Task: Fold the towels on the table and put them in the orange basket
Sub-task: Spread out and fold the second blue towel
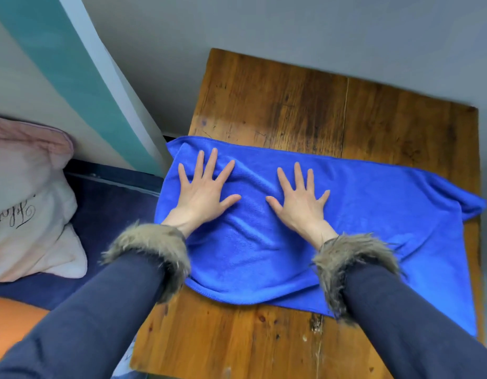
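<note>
On the worn brown wooden table (291,110) | wrinkled blue microfibre towel (373,214) is lying across near-left | left hand (204,191) and right hand (299,202) are pressing flat, fingers spread, smoothing | folding seems unfinished; orange basket (10,321) is waiting, near left.

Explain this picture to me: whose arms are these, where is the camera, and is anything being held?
There is no machine here. The camera sits on a person's head and looks forward and down, so you see their own two arms in dark sleeves with furry cuffs. A blue towel lies across a wooden table. The left hand and right hand both lie flat on it with fingers spread, pressing or smoothing the cloth. Nothing is gripped. The towel's right end is bunched at the table's edge. Beside the table, on the left, is a pale pillow, and an orange shape shows at the lower left corner, perhaps the basket.
</note>
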`<state>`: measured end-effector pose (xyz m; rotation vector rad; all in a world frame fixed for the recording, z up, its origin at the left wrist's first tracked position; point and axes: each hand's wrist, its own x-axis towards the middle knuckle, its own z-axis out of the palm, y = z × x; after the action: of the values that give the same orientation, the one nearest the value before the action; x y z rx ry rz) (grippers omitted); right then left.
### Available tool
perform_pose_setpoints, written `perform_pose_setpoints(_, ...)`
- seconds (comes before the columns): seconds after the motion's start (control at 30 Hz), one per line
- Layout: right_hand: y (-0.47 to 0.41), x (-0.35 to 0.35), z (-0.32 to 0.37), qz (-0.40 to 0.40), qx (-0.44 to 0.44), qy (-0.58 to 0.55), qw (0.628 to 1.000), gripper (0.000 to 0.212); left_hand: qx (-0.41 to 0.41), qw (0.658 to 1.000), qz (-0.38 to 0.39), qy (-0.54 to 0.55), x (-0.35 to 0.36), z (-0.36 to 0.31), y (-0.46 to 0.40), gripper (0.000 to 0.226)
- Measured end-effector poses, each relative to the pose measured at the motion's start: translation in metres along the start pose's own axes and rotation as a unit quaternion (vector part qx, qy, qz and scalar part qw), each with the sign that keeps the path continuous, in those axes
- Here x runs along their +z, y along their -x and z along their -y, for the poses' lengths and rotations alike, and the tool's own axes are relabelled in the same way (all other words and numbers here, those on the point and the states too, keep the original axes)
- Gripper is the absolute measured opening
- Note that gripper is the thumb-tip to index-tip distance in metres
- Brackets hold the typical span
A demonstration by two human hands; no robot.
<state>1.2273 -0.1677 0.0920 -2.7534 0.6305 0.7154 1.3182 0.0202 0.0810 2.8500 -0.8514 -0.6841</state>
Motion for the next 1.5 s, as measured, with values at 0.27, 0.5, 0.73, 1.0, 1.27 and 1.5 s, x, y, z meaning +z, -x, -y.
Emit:
perform_pose_setpoints(0.27, -0.032, -0.012, -0.009, 0.029, -0.002, -0.015, 0.999, 0.095, 0.004, 0.998, 0.024, -0.052, -0.02, 0.016, -0.052, 0.101)
perform_pose_setpoints(0.5, -0.001, 0.0, 0.0, -0.052, -0.034, -0.006, 0.998, 0.077, 0.031, 0.996, -0.085, -0.008, -0.014, 0.001, -0.018, 0.067)
perform_pose_setpoints(0.73, 0.11, 0.062, 0.006, -0.051, -0.068, -0.024, 0.996, 0.079, -0.036, 0.992, -0.109, 0.058, 0.048, -0.033, 0.103, 0.075)
perform_pose_setpoints(1.0, 0.152, 0.075, -0.004, -0.138, -0.067, -0.054, 0.987, 0.058, -0.099, 0.978, -0.136, 0.119, 0.073, -0.025, 0.16, 0.048)
perform_pose_setpoints(1.27, 0.171, 0.085, -0.033, -0.21, -0.035, -0.05, 0.976, 0.04, -0.152, 0.954, -0.198, 0.166, 0.07, -0.024, 0.171, 0.028)
perform_pose_setpoints(1.5, 0.181, 0.09, -0.039, -0.136, -0.06, -0.01, 0.989, 0.038, -0.169, 0.961, -0.172, 0.131, 0.079, -0.014, 0.184, 0.026)
